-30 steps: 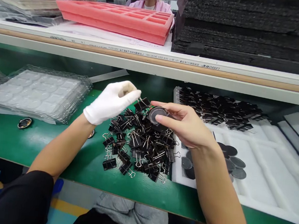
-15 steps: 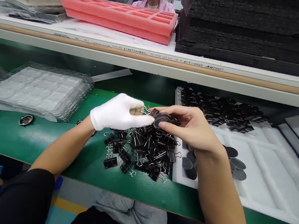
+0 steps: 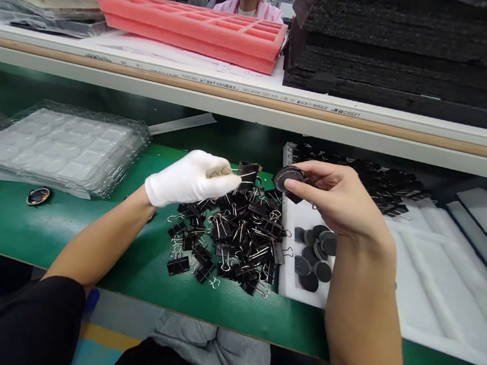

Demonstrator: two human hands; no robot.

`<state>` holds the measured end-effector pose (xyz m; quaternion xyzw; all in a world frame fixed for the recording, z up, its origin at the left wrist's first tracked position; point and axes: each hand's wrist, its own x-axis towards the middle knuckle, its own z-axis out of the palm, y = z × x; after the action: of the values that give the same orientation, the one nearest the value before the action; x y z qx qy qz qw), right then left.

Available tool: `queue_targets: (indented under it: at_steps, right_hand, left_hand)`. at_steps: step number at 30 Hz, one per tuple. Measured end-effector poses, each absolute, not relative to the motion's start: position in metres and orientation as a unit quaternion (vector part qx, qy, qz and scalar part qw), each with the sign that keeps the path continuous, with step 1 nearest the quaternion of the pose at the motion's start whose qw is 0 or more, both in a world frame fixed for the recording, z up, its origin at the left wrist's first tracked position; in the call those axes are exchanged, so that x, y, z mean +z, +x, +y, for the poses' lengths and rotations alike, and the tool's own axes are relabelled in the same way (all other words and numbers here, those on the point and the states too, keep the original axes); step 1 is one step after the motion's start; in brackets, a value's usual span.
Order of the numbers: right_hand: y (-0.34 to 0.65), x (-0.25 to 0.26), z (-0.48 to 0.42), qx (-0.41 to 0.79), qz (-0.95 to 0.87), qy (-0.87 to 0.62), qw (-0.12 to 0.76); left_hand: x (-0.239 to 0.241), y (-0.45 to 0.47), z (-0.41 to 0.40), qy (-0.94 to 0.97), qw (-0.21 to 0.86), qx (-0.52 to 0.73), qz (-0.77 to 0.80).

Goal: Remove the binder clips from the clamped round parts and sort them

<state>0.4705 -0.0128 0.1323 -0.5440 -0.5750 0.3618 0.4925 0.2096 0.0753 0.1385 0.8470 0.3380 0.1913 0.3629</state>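
My left hand (image 3: 194,179), in a white glove, is closed on the wire handles of a black binder clip (image 3: 248,175). Bare, my right hand (image 3: 331,194) pinches a round black disc (image 3: 287,179) between thumb and fingers; a dark piece, perhaps another clip, shows behind it. A gap separates the held clip from the disc. Under both hands lies a heap of black binder clips (image 3: 242,234) with silver handles on the green table (image 3: 131,275). Several loose dark discs (image 3: 311,261) rest on the white foam tray (image 3: 416,262) beneath my right forearm.
More binder clips (image 3: 365,174) line the tray's far end. Clear plastic trays (image 3: 57,147) are stacked at left, near a small oval part (image 3: 38,196). Above, a shelf (image 3: 250,111) carries pink foam (image 3: 193,31) and black foam stacks (image 3: 406,55). Someone in pink (image 3: 247,8) sits beyond.
My hands have moved apart. The right hand has drawn the disc to the right, and the clip in my left hand now shows separately from it.
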Motion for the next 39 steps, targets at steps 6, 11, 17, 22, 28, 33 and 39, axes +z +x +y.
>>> queue_targets:
  at_steps: [6, 11, 17, 22, 28, 33, 39]
  right_hand:
    - [0.474, 0.128, -0.01, 0.407, -0.579, -0.532, 0.465]
    - [0.46, 0.122, -0.003, 0.469, -0.507, -0.545, 0.475]
    - [0.422, 0.115, 0.056, 0.516, -0.5, -0.592, 0.365]
    - [0.403, 0.099, 0.142, 0.344, -0.703, -0.585, 0.214]
    - [0.382, 0.069, 0.207, 0.275, -0.824, -0.494, 0.031]
    - [0.365, 0.046, 0.212, 0.259, -0.839, -0.478, 0.018]
    - [0.355, 0.04, 0.213, 0.269, -0.851, -0.449, 0.04]
  left_hand:
    - [0.141, 0.204, 0.091, 0.847, 0.359, 0.164, 0.356]
    - [0.113, 0.162, 0.166, 0.79, 0.283, 0.042, 0.542]
    - [0.072, 0.127, 0.216, 0.717, 0.349, -0.123, 0.591]
    - [0.09, 0.11, 0.217, 0.739, 0.279, -0.212, 0.575]
    - [0.08, 0.145, 0.213, 0.724, 0.105, 0.05, 0.68]
    - [0.04, 0.176, 0.207, 0.674, 0.079, 0.066, 0.731]
    - [0.021, 0.162, 0.204, 0.656, 0.096, 0.074, 0.745]
